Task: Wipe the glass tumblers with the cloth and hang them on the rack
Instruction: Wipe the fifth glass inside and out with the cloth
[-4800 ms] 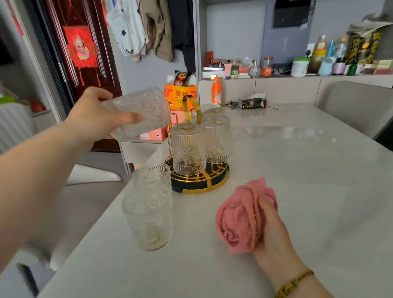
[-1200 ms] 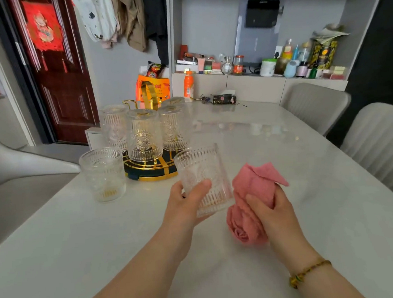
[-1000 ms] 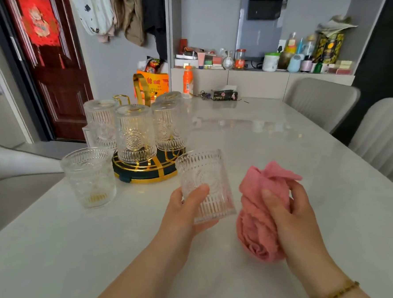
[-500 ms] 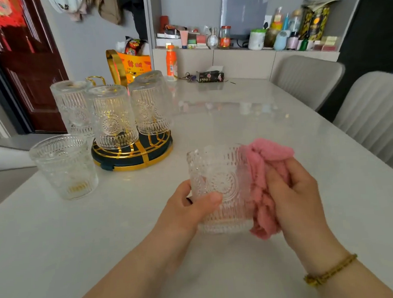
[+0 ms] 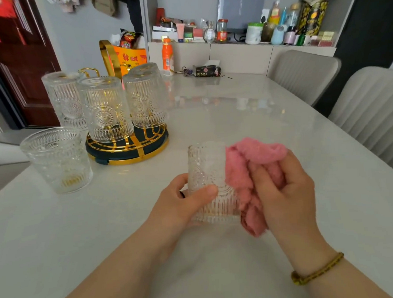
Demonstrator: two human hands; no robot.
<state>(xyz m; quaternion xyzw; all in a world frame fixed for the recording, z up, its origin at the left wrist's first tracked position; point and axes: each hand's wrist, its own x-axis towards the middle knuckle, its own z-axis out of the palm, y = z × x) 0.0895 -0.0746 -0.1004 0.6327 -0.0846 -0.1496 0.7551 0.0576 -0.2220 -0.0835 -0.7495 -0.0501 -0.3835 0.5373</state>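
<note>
At the near left of the table (image 5: 257,112), one upright tumbler (image 5: 57,160) stands alone with a gold glint at its base. Just right of it and a little farther off sits the rack (image 5: 127,150), a round dark base with gold wires. It carries three upturned tumblers (image 5: 104,108) close together. Near the middle, the left hand (image 5: 182,202) grips the held tumbler (image 5: 210,182) upright, thumb across its near side. Whether its base touches the table is hard to tell. The pink cloth (image 5: 252,168) touches the glass's right side, bunched in the right hand (image 5: 283,194), whose fingers curl round it. A beaded bracelet (image 5: 318,270) circles that wrist. Pale chairs (image 5: 301,78) stand at the far right.
</note>
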